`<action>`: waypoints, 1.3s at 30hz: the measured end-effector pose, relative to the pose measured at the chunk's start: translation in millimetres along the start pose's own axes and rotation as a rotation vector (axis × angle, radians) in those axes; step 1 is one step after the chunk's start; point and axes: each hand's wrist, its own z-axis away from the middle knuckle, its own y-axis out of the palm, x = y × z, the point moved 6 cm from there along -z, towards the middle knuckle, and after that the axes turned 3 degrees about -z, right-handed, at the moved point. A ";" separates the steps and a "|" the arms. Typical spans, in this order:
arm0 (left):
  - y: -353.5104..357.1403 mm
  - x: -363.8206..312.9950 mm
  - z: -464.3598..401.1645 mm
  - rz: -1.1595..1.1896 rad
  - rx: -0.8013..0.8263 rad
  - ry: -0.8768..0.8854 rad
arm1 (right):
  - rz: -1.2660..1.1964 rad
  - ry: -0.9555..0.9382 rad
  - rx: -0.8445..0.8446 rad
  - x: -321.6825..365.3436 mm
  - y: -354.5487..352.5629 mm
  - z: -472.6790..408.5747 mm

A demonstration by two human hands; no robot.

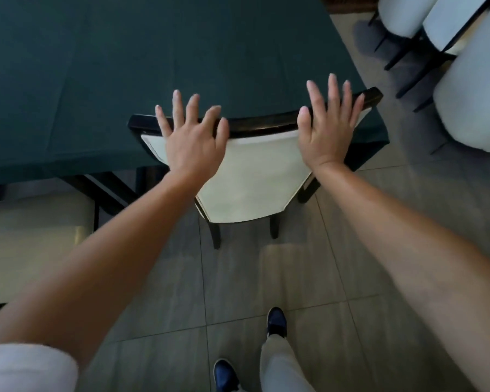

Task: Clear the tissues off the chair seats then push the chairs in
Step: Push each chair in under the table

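A chair [255, 176] with a dark wooden frame and a cream padded back stands against the table [96, 66], which wears a dark green cloth. The seat is hidden under the table. My left hand [193, 134] lies with spread straight fingers over the left part of the chair's top rail. My right hand [328, 123] has straight fingers over the right part of the same rail. No tissue shows anywhere in view.
Another cream chair seat [31, 244] sits at the left, beside the table. Several white padded chairs [470, 100] stand at the upper right on the grey tiled floor [309, 278]. My legs and dark shoes [276, 321] are at the bottom.
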 end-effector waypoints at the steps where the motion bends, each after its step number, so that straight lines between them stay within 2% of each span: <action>1: 2.4 -0.2 -0.3 -0.014 -0.032 0.018 | 0.004 0.022 -0.001 -1.3 -0.1 4.5; 4: 7.7 2.2 13.8 -0.082 -0.303 0.136 | -0.042 0.041 -0.036 -4.6 -4.3 32.0; 6: 9.4 10.3 -1.1 -0.081 -0.409 0.210 | -0.036 0.004 -0.044 -3.4 -3.3 32.9; 7: 8.3 18.8 -17.4 -0.067 -0.428 0.183 | -0.022 -0.040 -0.028 2.7 1.0 24.2; 10: 10.7 56.6 -47.0 -0.005 -0.370 0.028 | -0.084 -0.173 0.042 35.8 16.2 4.0; 13: 16.5 73.8 -38.4 0.012 -0.386 -0.017 | -0.185 -0.173 0.014 50.1 33.2 -2.4; 16: 22.4 45.6 -41.8 0.014 -0.360 -0.090 | -0.198 -0.107 -0.109 24.0 42.7 -19.0; 19: 35.0 -2.9 -51.3 -0.002 -0.351 -0.151 | -0.185 -0.044 -0.134 -16.0 52.1 -49.9; 22: 43.6 -21.3 -61.2 0.054 -0.409 -0.165 | -0.130 0.078 -0.115 -33.9 61.1 -66.8; 30: 38.9 -0.8 -69.7 0.067 -0.452 -0.058 | -0.100 0.079 -0.075 -15.8 63.2 -64.9; 33: 40.4 -2.8 -66.9 0.052 -0.452 -0.079 | -0.099 0.049 -0.080 -16.3 60.5 -65.5; 36: 39.6 -3.7 -65.4 0.057 -0.414 -0.127 | -0.103 0.062 -0.064 -17.5 58.9 -64.6; 39: 33.1 -3.4 -64.9 0.047 -0.295 -0.107 | -0.107 0.074 0.002 -14.9 56.8 -66.2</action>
